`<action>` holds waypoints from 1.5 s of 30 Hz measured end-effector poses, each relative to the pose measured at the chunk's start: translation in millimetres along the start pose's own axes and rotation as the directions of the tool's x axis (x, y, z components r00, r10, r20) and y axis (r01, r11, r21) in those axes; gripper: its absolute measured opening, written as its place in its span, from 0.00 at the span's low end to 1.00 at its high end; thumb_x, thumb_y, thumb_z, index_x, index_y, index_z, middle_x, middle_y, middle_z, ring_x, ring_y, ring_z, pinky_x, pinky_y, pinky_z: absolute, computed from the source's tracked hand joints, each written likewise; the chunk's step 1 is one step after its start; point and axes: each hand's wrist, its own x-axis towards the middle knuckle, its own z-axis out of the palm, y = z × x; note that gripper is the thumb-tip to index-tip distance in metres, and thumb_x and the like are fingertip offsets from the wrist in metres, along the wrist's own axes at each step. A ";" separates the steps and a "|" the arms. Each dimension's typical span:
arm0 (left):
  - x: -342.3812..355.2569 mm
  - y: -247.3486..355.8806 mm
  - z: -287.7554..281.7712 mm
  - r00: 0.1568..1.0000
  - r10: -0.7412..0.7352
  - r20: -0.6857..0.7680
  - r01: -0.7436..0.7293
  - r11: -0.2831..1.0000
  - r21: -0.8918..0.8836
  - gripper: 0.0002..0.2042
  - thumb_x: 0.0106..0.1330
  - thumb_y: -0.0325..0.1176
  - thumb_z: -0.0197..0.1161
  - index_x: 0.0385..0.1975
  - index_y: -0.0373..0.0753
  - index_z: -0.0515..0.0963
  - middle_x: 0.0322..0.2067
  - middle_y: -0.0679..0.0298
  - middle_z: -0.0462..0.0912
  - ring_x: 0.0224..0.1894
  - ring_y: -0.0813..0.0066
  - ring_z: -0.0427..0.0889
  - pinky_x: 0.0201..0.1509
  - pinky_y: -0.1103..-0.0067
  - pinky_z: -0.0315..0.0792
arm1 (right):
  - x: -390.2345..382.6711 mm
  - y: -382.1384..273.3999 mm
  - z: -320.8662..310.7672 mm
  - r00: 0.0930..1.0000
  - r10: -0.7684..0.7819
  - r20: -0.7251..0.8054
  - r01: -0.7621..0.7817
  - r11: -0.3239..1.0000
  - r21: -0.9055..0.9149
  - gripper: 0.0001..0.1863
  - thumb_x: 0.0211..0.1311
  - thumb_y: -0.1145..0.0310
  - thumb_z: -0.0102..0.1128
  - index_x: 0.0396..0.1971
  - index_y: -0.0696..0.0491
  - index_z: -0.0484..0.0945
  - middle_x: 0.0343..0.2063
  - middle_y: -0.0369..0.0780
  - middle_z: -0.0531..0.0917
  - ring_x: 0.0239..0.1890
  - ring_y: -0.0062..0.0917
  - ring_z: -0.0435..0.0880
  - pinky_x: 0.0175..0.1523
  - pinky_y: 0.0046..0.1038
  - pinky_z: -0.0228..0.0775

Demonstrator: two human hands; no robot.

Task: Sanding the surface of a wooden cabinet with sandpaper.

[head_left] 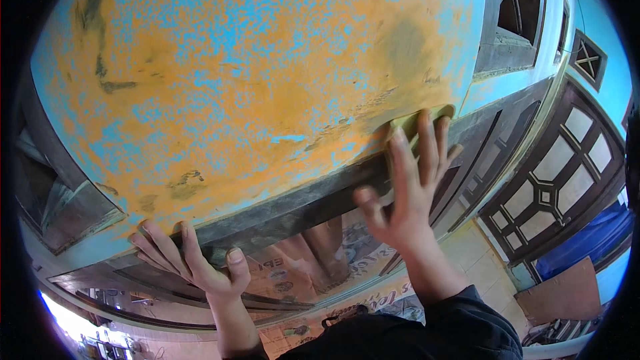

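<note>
A wall panel [267, 87] with patchy orange and bright blue paint and some dark smudges fills the upper view. My right hand [410, 180] presses a flat yellowish pad [443, 111] against the panel's lower right edge, its fingers stretched over the pad and the thumb apart. The pad's exact kind is unclear, as the fingers cover much of it. My left hand [193, 263] rests with spread fingers at the lower left corner, fingertips on the dark wooden frame [287, 197] under the panel. It holds nothing.
Dark window frames stand left [73, 207] and right [510, 50] of the panel. Glass below the frame shows reflections. Further right are a dark door with pale panes [560, 160], a blue cloth [590, 243] and a brown board [560, 291] above the tiled floor [477, 260].
</note>
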 end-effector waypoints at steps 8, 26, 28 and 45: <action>-2.8 -0.8 0.8 1.000 0.012 -0.020 -0.013 1.000 -0.009 0.30 0.68 0.55 0.44 0.56 0.33 0.68 0.67 0.39 0.55 0.71 0.32 0.43 0.68 0.41 0.33 | -2.5 14.1 5.8 0.994 0.002 -0.105 0.008 0.995 0.095 0.24 0.60 0.43 0.53 0.56 0.33 0.77 0.66 0.38 0.65 0.73 0.42 0.49 0.69 0.61 0.12; -8.8 -2.4 2.9 1.000 0.019 -0.005 -0.019 0.999 -0.036 0.28 0.68 0.55 0.45 0.58 0.40 0.67 0.68 0.40 0.54 0.71 0.32 0.42 0.67 0.39 0.32 | -13.0 6.0 16.3 0.955 -0.298 -0.009 0.295 0.950 -0.107 0.22 0.63 0.44 0.51 0.55 0.32 0.76 0.66 0.40 0.65 0.72 0.47 0.49 0.68 0.62 0.12; -10.0 -6.6 -0.7 1.000 0.020 -0.006 -0.020 0.999 -0.027 0.27 0.67 0.55 0.46 0.57 0.41 0.68 0.68 0.41 0.55 0.71 0.32 0.43 0.68 0.39 0.33 | -4.2 12.9 19.9 0.979 -0.189 -0.070 0.189 0.982 -0.004 0.24 0.61 0.46 0.53 0.56 0.35 0.75 0.67 0.42 0.64 0.73 0.47 0.48 0.68 0.62 0.14; -8.7 3.0 5.8 0.999 -0.005 -0.032 0.003 0.998 -0.058 0.25 0.66 0.55 0.48 0.56 0.46 0.73 0.68 0.46 0.57 0.70 0.32 0.45 0.69 0.42 0.32 | -12.1 -18.3 18.6 0.953 -0.303 0.005 0.303 0.952 -0.030 0.23 0.60 0.41 0.52 0.53 0.30 0.78 0.64 0.35 0.68 0.73 0.41 0.50 0.68 0.64 0.13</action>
